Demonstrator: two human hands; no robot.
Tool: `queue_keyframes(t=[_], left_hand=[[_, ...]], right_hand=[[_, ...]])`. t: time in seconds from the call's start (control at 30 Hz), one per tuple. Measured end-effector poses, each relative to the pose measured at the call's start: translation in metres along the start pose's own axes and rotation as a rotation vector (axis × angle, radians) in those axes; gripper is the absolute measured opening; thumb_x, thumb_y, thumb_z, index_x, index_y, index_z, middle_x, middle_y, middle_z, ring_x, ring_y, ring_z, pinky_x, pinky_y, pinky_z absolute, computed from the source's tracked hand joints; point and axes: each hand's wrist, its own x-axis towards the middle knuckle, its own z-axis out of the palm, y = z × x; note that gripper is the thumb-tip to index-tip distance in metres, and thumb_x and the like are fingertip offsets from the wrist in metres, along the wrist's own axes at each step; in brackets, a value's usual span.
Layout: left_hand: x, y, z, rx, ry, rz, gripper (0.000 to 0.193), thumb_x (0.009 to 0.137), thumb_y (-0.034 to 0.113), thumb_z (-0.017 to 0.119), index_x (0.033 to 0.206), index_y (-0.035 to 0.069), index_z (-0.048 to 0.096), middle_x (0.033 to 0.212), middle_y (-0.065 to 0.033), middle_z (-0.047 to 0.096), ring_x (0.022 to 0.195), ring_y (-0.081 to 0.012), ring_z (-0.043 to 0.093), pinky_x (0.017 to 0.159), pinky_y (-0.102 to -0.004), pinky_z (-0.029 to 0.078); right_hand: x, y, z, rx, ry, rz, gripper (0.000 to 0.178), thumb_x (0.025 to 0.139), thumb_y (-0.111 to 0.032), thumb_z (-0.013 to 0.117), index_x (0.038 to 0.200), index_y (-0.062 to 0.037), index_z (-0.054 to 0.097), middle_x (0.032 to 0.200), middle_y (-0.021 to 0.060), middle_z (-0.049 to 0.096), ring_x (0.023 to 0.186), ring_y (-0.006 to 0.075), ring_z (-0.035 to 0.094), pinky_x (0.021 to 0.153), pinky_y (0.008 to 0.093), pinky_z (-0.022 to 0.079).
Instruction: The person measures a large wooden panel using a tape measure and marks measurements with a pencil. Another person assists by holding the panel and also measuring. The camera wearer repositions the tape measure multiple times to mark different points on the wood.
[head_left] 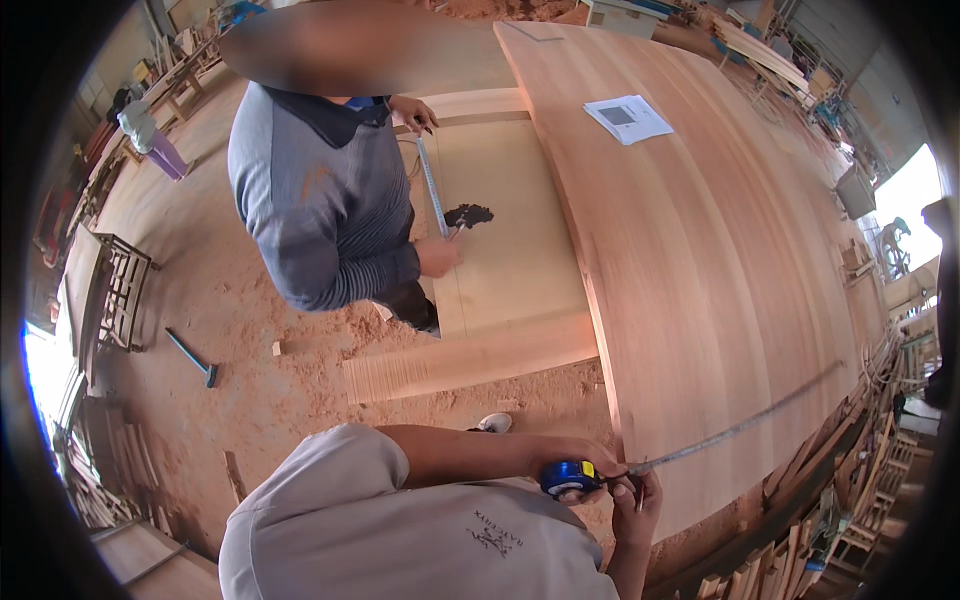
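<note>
Hands observed at the near edge of the wood panel (720, 260): our left hand (580, 462) grips the blue tape measure (570, 478), our right hand (635, 495) pinches the tape blade (740, 428) just beside it. Blade runs rightward along the panel edge. Beyond our hands, a co-worker (320, 200) holds a ruler (432, 188) on a smaller board (510, 270).

Blue tape measure (568, 478), blade extended
</note>
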Motion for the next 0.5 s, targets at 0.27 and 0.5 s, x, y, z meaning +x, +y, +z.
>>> queue_keyframes(t=[0.27,0.5], left_hand=[[0.023,-0.014,0.011,-0.048,-0.012,-0.182,0.042,0.095,0.044,0.065,0.091,0.003,0.061,0.068,-0.0131,0.065,0.044,-0.0162,0.06,0.038,-0.0249,0.048],[0.022,-0.005,0.027,-0.077,-0.01,-0.248,0.036,0.095,0.04,0.065,0.092,0.004,0.064,0.067,-0.0127,0.066,0.044,-0.0169,0.059,0.038,-0.0261,0.048]], right_hand=[[-0.017,-0.011,-0.02,-0.113,0.052,-0.001,0.031,0.069,-0.003,0.087,0.09,-0.0015,0.065,0.087,0.0035,0.064,0.078,0.0116,0.058,0.071,0.0252,0.047],[-0.033,-0.016,-0.028,-0.272,0.134,-0.04,0.034,0.068,-0.008,0.09,0.09,-0.0009,0.065,0.082,0.0034,0.064,0.074,0.0118,0.06,0.068,0.0249,0.047]])
